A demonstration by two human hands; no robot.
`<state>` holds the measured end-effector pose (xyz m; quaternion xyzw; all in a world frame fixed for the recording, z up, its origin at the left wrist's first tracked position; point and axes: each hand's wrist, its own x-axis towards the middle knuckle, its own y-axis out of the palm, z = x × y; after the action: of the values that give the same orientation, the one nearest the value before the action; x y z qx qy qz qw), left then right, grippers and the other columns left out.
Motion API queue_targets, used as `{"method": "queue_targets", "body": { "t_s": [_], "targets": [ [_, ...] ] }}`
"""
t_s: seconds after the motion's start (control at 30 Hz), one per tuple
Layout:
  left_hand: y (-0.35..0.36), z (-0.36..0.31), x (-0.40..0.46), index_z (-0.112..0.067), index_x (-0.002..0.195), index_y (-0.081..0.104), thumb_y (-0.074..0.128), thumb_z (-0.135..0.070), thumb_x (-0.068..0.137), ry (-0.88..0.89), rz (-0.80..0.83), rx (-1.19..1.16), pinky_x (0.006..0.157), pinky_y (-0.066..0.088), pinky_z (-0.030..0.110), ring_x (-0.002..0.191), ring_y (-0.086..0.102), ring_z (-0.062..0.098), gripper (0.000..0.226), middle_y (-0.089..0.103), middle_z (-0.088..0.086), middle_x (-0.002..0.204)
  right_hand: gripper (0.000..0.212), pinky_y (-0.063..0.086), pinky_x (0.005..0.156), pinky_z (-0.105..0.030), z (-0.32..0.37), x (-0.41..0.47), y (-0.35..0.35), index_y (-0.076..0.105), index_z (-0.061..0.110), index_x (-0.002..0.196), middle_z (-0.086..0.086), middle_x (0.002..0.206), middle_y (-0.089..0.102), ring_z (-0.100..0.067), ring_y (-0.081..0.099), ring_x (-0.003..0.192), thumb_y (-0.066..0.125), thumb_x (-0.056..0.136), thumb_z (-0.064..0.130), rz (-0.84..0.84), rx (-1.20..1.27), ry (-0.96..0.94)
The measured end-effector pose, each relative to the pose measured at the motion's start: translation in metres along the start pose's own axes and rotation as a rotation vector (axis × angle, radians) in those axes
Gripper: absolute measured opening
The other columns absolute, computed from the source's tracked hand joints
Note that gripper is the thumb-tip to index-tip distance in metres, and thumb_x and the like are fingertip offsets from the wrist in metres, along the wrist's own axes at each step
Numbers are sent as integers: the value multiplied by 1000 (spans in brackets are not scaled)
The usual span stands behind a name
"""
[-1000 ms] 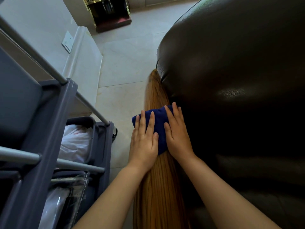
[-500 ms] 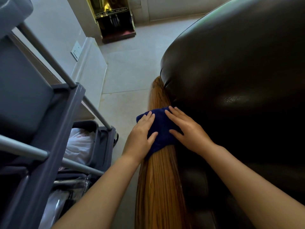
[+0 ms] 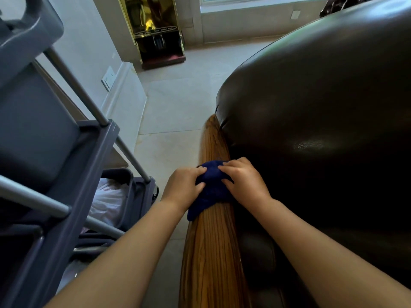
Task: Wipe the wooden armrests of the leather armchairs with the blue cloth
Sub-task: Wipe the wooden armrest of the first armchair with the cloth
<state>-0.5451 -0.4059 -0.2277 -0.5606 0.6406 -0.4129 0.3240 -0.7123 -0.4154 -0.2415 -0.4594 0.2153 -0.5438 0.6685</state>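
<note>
Left fingers: the fingers of the left hand point(image 3: 183, 187) were curled and pressed down on the near-left side of the bunched dark-blue terry cloth point(image 3: 211, 188), the thumb tucked against its lower edge.
Right fingers: the right hand point(image 3: 243, 182) lay on the other side, fingertips bent onto the cloth's top and the thumb reaching in toward the middle; both hands pinned the cloth rather than lifting it.
Cloth position: it sat bundled over the rounded top of the long, glossy, striped-grain wooden armrest point(image 3: 211, 258), about midway along the visible length, with a loose corner drooping over the left edge.
Cloth handling: it looked soft, light and limp, likely to bunch and slide under the palms, so flat pressure from above probably served better than a pinch at one corner.
Armrest surface: it was hard, polished and curved, probably slippery, so the cloth would glide easily along the grain but could slip off the left side.
Chair: the dark brown padded leather armchair point(image 3: 322, 112) bulged against the armrest's right edge, touching it.
Surroundings: a grey plastic cleaning cart with metal rails point(image 3: 66, 152) stood near on the left, across a strip of pale tiled floor point(image 3: 178, 103).
</note>
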Motion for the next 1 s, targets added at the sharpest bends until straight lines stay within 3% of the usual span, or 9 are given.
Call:
{"method": "queue_targets", "body": {
  "t_s": [0.07,0.17,0.33,0.6,0.7,0.87,1.0],
  "targets": [
    [-5,0,-13,-20,123,58,62,-18,83,-5,53,45,88,42,31,102,59,27,41,66,13,110,25,46,87,-33,7,-13,-4,65,15,109,-2,109,64,-19,46,106,54,87,18,36,-49,-31],
    [-14,-3,-30,-21,123,58,62,-20,83,-23,170,68,91,40,28,105,58,25,40,64,11,113,22,45,81,-30,12,-29,-11,66,22,105,3,102,65,-15,48,97,55,87,23,135,-79,-30],
    [-42,-24,-47,-17,107,69,65,-16,79,9,382,-16,86,48,28,94,64,15,28,72,4,104,19,52,80,-28,17,-42,-44,68,25,99,8,96,64,-8,60,89,67,80,25,472,263,218],
    [-111,-72,-73,-23,93,73,70,-16,75,-23,314,-239,64,49,12,73,65,0,20,66,-18,72,17,50,68,-16,52,-59,-131,70,27,90,14,80,65,1,62,77,74,73,28,375,255,161],
    [-154,-110,-79,-21,94,73,70,-16,75,24,321,-257,64,49,14,74,66,3,20,66,-19,72,19,48,65,-12,73,-68,-190,71,27,90,16,76,66,4,62,73,75,72,27,367,225,155],
    [-228,-195,-98,-20,95,73,66,-12,79,112,364,-280,68,53,19,78,66,8,19,70,-8,82,21,52,72,-17,111,-105,-304,72,24,92,7,81,72,-1,64,75,73,70,23,341,129,166],
    [-280,-274,-117,-22,90,73,67,-11,78,207,402,-255,61,52,15,75,67,4,17,70,-10,82,20,43,59,-5,138,-145,-399,73,23,89,13,71,67,6,59,64,72,69,20,253,56,189]
  ]
}}
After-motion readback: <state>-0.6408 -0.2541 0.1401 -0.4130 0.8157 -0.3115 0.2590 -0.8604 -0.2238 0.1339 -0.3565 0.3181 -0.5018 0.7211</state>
